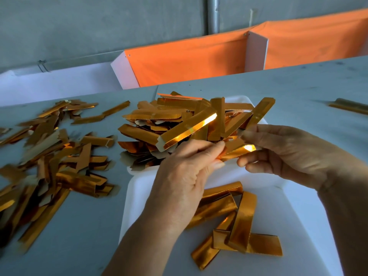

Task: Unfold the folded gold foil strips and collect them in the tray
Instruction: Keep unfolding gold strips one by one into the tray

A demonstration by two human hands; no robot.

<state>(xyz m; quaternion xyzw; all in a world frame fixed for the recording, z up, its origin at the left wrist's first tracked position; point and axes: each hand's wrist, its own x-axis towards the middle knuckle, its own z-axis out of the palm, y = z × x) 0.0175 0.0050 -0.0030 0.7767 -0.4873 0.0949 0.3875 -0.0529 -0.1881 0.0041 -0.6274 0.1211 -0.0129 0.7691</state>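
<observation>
Two hands, left hand [185, 176] and right hand [282, 154], pinch one gold foil strip [234, 153] by its ends above the white tray [298, 206], near the worktop's [89, 226] front edge. It looks light, creasable, probably slippery; the ends seem the best hold.

left hand [185, 166] + right hand [286, 154]: pinch one gold strip [235, 151] | over white tray [298, 206]

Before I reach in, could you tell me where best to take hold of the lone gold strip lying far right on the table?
Probably pinch the lone strip across its narrow width near the left end, coming from above on the near side. It lies flat on the bare table, apart from the piles; its right end runs out of view.
</observation>
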